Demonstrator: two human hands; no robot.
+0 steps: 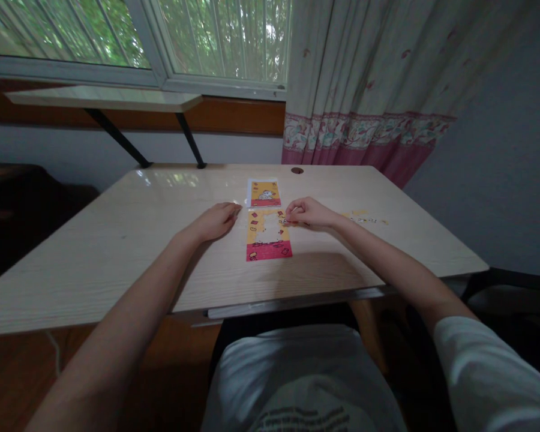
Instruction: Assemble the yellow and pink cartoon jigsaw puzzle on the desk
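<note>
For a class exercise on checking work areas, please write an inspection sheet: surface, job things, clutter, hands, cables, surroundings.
Surface: pale desk, round hole near far edge
Job things: upper card, lower card, both yellow and red; loose pieces at right, too small to identify
Clutter: nothing seen
Hands: left hand rests left of the cards; right hand at lower card's right edge, grip unclear
Cables: apparent white cord under desk, left
Surroundings: shelf, window, curtain

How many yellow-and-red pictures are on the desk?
2. The farther picture lies toward the window; the nearer picture lies between the left hand and right hand. More could be hidden under the arms.
</note>
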